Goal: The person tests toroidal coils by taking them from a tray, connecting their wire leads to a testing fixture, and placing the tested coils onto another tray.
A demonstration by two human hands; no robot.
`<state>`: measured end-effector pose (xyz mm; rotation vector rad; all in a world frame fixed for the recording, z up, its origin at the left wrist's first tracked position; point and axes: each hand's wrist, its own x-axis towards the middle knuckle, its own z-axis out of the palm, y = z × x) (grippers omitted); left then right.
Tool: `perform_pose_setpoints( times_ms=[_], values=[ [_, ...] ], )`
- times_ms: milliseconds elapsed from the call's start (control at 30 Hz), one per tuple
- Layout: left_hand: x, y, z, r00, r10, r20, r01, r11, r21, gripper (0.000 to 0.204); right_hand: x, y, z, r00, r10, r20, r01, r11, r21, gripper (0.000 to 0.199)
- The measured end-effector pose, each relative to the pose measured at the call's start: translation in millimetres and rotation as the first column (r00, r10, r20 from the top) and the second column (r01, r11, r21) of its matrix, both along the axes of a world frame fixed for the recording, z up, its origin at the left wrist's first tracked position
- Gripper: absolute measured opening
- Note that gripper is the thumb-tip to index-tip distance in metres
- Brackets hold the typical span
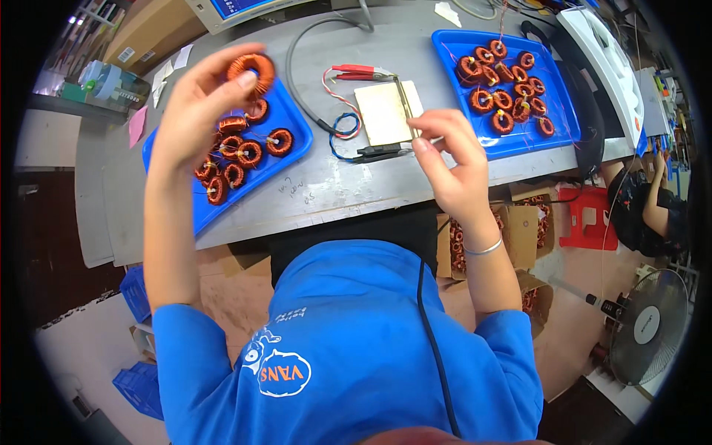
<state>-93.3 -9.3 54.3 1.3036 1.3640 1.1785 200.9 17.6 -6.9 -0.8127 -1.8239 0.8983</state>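
My left hand (pixel 194 111) is raised over the left blue tray (pixel 295 141), pinching a copper-wound toroidal coil (pixel 256 68) between thumb and fingers. Several more toroidal coils (pixel 250 154) lie in that tray. At the middle of the bench, my right hand (pixel 458 167) pinches the near end of thin metal strips (pixel 405 101) that look like tweezers. These strips lie over a pale square pad (pixel 378 115). A red clip (pixel 363 73) reaches toward their far end, and a black clip (pixel 378 151) lies by the pad's near edge.
To the right, a second blue tray (pixel 567 111) holds several coils. A grey cable (pixel 291 63) curves toward an instrument (pixel 222 13) at the back. Cartons of coils (pixel 525 236), a red stool (pixel 586 219) and a fan (pixel 647 326) stand beyond the bench's right front. Another person (pixel 638 208) is at far right.
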Motion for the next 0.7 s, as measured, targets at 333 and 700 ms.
perform_pose_setpoints(
  times_ms=[333, 700],
  values=[
    [91.0, -15.5, -25.8, 0.873, -0.154, 0.463, 0.211, 0.975, -0.073, 0.051, -15.0, -0.1, 21.6, 0.879, 0.406, -0.250, -0.477, 0.749, -0.460, 0.039],
    [95.3, 6.4, -37.1, 0.887, -0.274, -0.372, 0.329, 0.939, 0.095, 0.026, 13.5, 27.7, 6.3, 0.878, 0.316, -0.359, -0.474, 0.465, -0.748, 0.029]
  ],
)
